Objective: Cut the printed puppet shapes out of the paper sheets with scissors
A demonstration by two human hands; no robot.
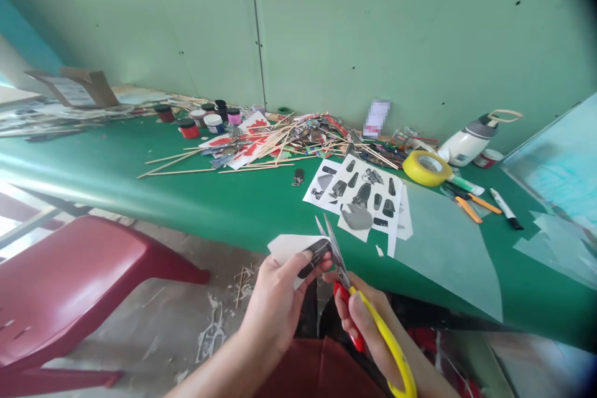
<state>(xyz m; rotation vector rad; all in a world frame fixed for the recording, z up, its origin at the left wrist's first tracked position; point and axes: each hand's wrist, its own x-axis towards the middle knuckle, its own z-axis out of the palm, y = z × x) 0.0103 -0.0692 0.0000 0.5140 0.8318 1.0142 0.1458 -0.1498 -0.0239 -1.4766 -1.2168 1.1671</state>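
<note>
Left hand pinches paper, right hand grips scissors; green table, floor seemingly littered.

The scissors are shiny metal and smooth plastic, the paper matt.

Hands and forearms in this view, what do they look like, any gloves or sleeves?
The left hand and right hand wear no gloves, and no ring, watch or bracelet shows. The left forearm and right forearm are bare down to the picture's edge, with no sleeve in view.
</note>
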